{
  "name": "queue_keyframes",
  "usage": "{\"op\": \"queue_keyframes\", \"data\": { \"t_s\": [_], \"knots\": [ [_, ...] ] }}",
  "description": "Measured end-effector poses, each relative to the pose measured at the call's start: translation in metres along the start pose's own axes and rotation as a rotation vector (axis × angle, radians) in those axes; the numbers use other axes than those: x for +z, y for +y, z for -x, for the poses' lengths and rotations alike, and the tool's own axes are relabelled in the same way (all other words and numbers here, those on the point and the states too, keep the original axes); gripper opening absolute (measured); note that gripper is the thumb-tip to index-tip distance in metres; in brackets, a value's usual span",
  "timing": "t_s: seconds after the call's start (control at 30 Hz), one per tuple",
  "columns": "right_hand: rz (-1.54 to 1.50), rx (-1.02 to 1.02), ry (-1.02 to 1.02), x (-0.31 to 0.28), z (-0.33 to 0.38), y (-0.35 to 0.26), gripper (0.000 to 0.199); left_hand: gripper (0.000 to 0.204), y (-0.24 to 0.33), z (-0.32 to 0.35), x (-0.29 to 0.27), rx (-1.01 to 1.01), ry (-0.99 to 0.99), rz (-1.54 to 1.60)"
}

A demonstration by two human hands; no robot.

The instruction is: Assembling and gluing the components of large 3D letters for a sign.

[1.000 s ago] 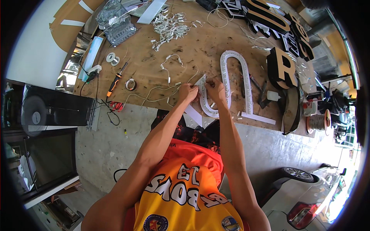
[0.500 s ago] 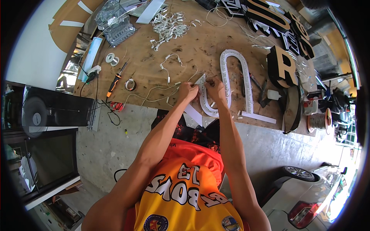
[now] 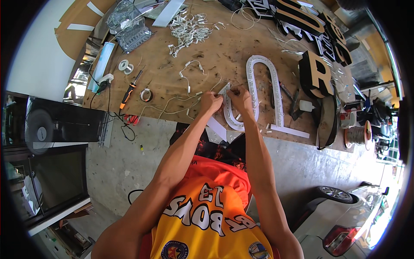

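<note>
the person's left hand (image 3: 211,102) and right hand (image 3: 241,100) were curled at the left end of a curved white strip (image 3: 252,82), any grip impossible to tell, the strip lay near the front edge of a brown table (image 3: 159,80), well right of a soldering iron (image 3: 129,92)

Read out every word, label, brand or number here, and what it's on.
I won't copy wording, but lettering stands on:
Orange-yellow shirt: large white characters, black-edged.
Its two round badges: too small to read.
Black-sided sign letters: tan faces.
Fan: hub mark too small.
</note>
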State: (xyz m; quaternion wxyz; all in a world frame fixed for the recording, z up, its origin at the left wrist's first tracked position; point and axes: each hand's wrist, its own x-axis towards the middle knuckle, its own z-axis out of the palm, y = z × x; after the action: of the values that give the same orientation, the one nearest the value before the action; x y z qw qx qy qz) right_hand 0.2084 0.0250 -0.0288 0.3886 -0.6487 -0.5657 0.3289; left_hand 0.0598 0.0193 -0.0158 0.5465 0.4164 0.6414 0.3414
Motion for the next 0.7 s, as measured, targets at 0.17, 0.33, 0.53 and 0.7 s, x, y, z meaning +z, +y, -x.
{"op": "queue_keyframes", "data": {
  "t_s": [0.17, 0.33, 0.53, 0.7],
  "knots": [
    [0.042, 0.046, -0.008, 0.002, -0.003, -0.004, 0.034, 0.025, -0.011, -0.011, 0.002, 0.043, 0.024, -0.057],
    [0.033, 0.057, -0.026, -0.001, -0.003, 0.0, 0.038, 0.025, -0.011, -0.009, 0.004, -0.001, 0.03, -0.034],
    [0.091, 0.062, 0.001, 0.003, -0.004, -0.001, 0.039, 0.024, -0.017, -0.017, 0.004, 0.061, 0.07, -0.129],
    [0.163, 0.055, 0.007, 0.004, -0.004, -0.004, 0.04, 0.027, -0.001, -0.01, -0.001, -0.006, 0.019, -0.149]
  ]
}}
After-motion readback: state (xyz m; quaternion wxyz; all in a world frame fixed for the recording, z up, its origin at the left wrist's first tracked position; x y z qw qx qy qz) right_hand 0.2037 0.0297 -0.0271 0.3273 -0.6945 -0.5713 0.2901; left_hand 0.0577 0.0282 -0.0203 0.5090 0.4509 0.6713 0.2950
